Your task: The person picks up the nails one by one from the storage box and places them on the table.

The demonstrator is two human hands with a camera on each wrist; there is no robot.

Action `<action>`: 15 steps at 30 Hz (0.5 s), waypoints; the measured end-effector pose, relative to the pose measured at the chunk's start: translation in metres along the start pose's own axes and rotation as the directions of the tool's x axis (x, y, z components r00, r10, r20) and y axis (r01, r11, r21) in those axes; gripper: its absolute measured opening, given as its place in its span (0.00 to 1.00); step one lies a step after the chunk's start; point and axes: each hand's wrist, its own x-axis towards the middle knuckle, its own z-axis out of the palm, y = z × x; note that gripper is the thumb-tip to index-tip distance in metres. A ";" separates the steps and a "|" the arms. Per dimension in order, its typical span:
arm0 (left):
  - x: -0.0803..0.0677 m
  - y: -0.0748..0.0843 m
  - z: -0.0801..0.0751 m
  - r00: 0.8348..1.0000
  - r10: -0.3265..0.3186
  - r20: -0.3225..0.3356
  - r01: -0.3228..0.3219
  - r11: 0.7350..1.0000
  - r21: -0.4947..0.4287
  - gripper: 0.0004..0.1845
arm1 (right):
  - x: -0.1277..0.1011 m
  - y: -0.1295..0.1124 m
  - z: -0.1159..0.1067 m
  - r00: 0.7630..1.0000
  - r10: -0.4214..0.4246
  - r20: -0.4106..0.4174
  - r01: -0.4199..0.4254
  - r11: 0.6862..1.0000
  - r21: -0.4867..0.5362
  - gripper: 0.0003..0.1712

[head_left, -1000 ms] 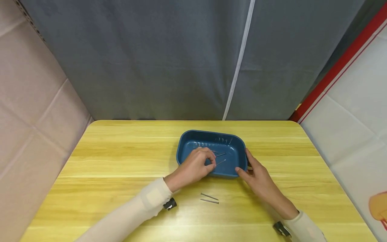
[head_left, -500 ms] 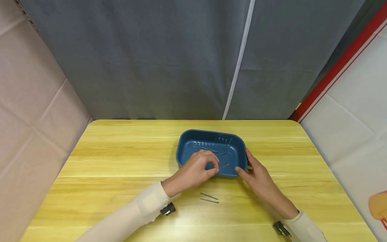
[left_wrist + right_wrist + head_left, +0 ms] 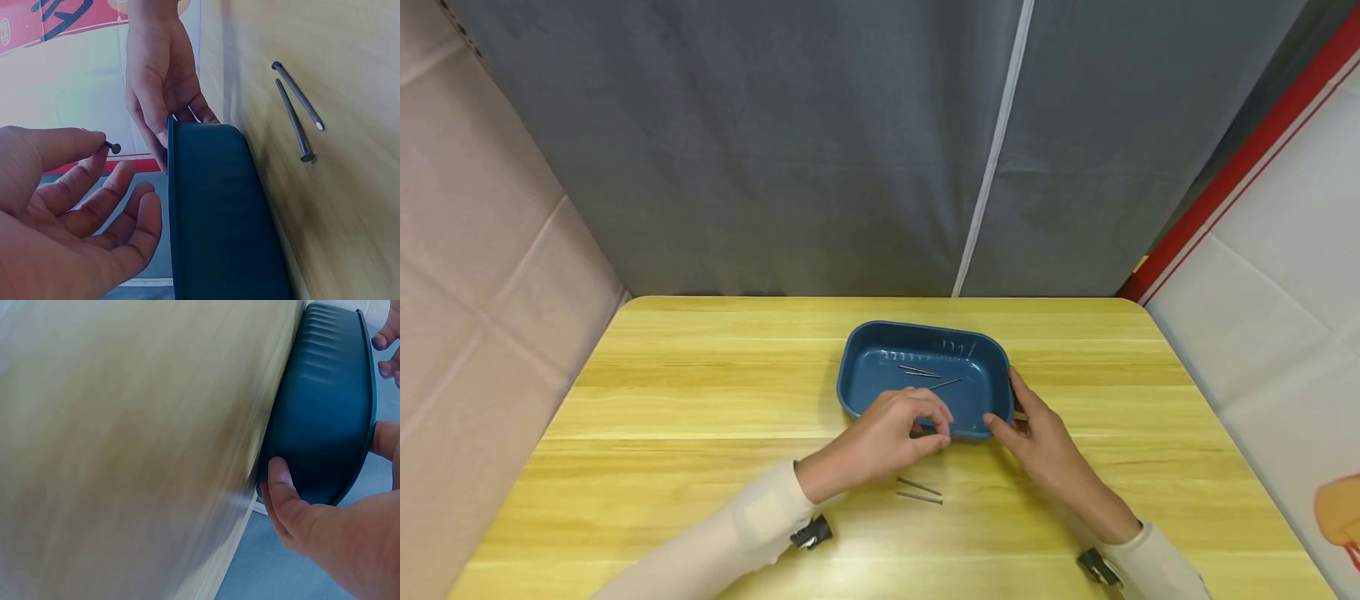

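Note:
My left hand is over the near rim of a blue rectangular tray. Its thumb and index finger pinch a nail, whose flat head pokes out past the fingertips in the left wrist view; the other fingers are loosely bent. At the tray's right end, my right hand grips the corner, thumb at the near rim and fingers along the outer side wall. Inside the tray lie three nails, toward its middle. On the table in front of it, two more nails lie side by side, heads at opposite ends.
The tray stands on a light wooden table. Behind the table's far edge hangs a grey curtain with a white strip. White cloth-like panels flank the table on both sides, the right one edged in red.
My left hand has drawn a nail from the tray's inside toward the near rim, moving slightly right and toward me. The nails left behind show more fully. My right hand stays put.

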 end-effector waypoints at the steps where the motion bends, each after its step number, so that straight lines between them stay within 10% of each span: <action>1: -0.001 0.000 0.000 1.000 -0.001 0.009 0.001 1.000 -0.012 0.03 | 0.000 0.000 0.000 1.000 0.000 -0.001 0.000 1.000 0.000 0.51; 15: -0.013 -0.005 -0.001 0.995 -0.018 0.099 0.035 0.983 -0.180 0.04 | 0.001 -0.002 0.000 1.000 -0.005 -0.008 0.005 1.000 -0.009 0.50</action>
